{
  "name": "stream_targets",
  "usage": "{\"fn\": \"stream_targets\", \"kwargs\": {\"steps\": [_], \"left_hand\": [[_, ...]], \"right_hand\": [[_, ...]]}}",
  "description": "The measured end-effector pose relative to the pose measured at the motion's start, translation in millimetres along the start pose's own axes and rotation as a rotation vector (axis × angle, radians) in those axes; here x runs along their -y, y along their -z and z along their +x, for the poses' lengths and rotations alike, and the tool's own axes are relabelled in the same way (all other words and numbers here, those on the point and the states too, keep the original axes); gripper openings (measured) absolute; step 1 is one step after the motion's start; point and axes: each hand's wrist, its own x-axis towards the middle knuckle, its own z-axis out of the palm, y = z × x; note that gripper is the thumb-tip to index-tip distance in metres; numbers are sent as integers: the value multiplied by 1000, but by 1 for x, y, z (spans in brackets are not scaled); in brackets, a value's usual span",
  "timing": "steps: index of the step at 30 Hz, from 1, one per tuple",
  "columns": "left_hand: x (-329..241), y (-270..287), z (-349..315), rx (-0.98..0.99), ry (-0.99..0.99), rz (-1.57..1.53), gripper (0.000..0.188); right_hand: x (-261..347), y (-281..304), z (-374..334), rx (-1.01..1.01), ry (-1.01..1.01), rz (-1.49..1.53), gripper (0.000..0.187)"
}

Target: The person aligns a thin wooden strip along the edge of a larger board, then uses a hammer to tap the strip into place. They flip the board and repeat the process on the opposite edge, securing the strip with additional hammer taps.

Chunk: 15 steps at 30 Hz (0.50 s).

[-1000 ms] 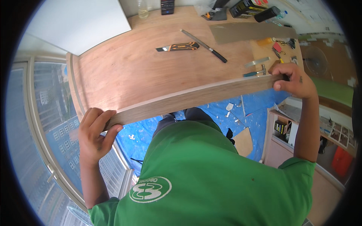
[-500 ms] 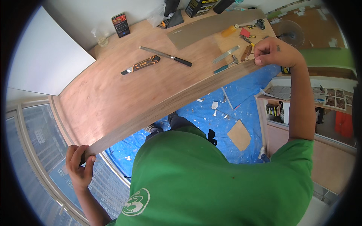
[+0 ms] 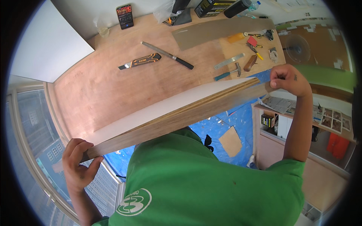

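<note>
A long, narrow wood-grain strip (image 3: 181, 122) stretches between my hands in front of the wooden worktop (image 3: 113, 86). My left hand (image 3: 78, 162) pinches its left end between thumb and fingers. At the far right end, my right hand (image 3: 288, 81) grips the strip with thumb and curled fingers. Between strip and worktop, a layered plywood edge (image 3: 215, 98) and a white band (image 3: 169, 101) show. Whether the strip touches that plywood edge along its length, I cannot tell. Behind it lie a utility knife (image 3: 141, 61), a file with a black handle (image 3: 167, 56) and a small hammer (image 3: 229, 73).
Farther back on the worktop are a long grey-brown sheet (image 3: 211, 33), a flat metal piece (image 3: 229, 61), pliers (image 3: 255, 52) and a propped phone (image 3: 125, 17). Blue sheeting (image 3: 241, 116) with a tan board piece (image 3: 230, 141) covers the floor. A window (image 3: 34, 124) stands left.
The strip has come away from the worktop side toward me, and the plywood edge and white band now show. Both hands still hold its ends. My right hand has moved lower and rightward.
</note>
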Motion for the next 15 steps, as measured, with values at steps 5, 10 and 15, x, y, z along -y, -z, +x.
{"fn": "stream_targets", "kwargs": {"steps": [5,10,15], "left_hand": [[4,-6,-1,-57,-61,3,42],[9,-6,-8,-83,-78,17,46],[11,-8,-8,-84,-96,2,48]], "right_hand": [[-16,2,-3,1,83,-81,27],[-34,3,4,3,143,-63,34],[-44,-2,14,16,43,19,36]]}}
